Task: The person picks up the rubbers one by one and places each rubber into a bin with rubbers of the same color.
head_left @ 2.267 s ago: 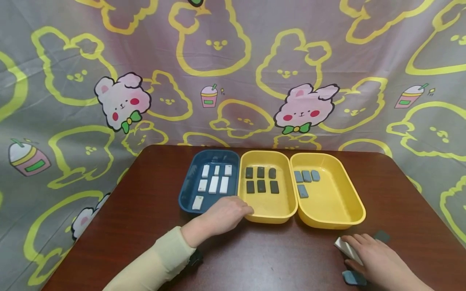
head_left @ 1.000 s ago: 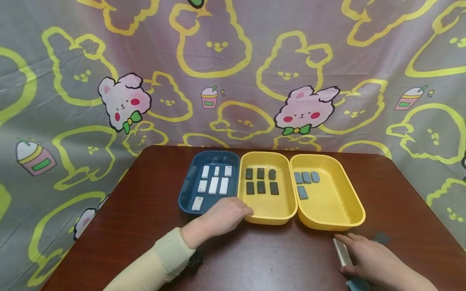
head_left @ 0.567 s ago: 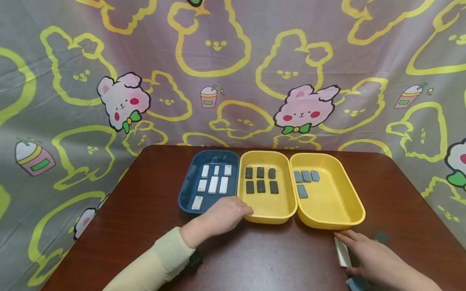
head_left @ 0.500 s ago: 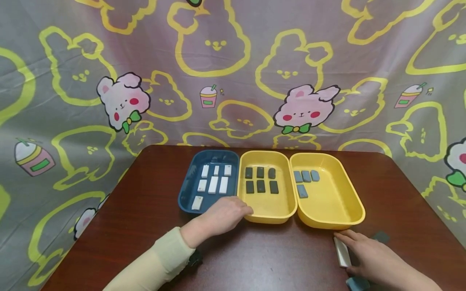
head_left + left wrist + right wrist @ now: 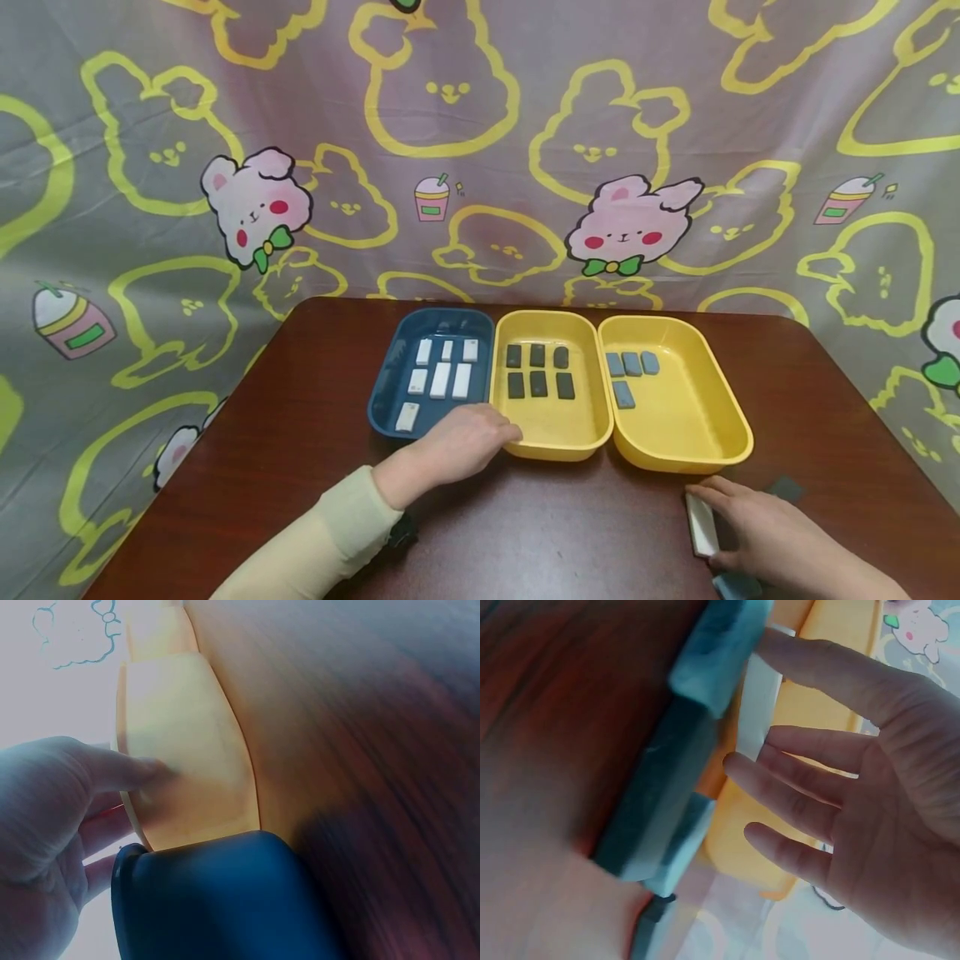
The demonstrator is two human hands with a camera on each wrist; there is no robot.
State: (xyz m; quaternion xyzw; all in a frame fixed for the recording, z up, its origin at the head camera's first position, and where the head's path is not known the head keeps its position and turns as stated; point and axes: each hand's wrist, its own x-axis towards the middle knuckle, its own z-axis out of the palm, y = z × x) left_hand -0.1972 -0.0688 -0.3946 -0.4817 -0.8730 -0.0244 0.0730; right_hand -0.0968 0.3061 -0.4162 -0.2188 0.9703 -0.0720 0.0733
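My left hand (image 5: pixel 461 443) grips the front left rim of the middle yellow tray (image 5: pixel 555 452). In the left wrist view its thumb presses the outer wall, with the fingers behind the rim. My right hand (image 5: pixel 772 529) pinches a white rectangular block (image 5: pixel 702 527) lengthwise at the table's right front. The right wrist view has the thumb on one end of that block and fingertips at the other. Close by lie a blue-grey block (image 5: pixel 737 586) and a dark block (image 5: pixel 786 488), partly hidden by the hand. A larger dark block (image 5: pixel 656 795) shows only in the right wrist view.
The blue tray (image 5: pixel 378 408) holds several white blocks. Several dark blocks (image 5: pixel 537 383) sit in two rows in the middle tray. The right yellow tray (image 5: pixel 697 417) has several blue-grey blocks (image 5: pixel 623 394) at its left. Behind the brown table (image 5: pixel 570 533) hangs a patterned cloth (image 5: pixel 495 100).
The right hand has turned the white block from a slant to nearly straight, shifting it slightly left, with the thumb now at its near end. The left hand stays put.
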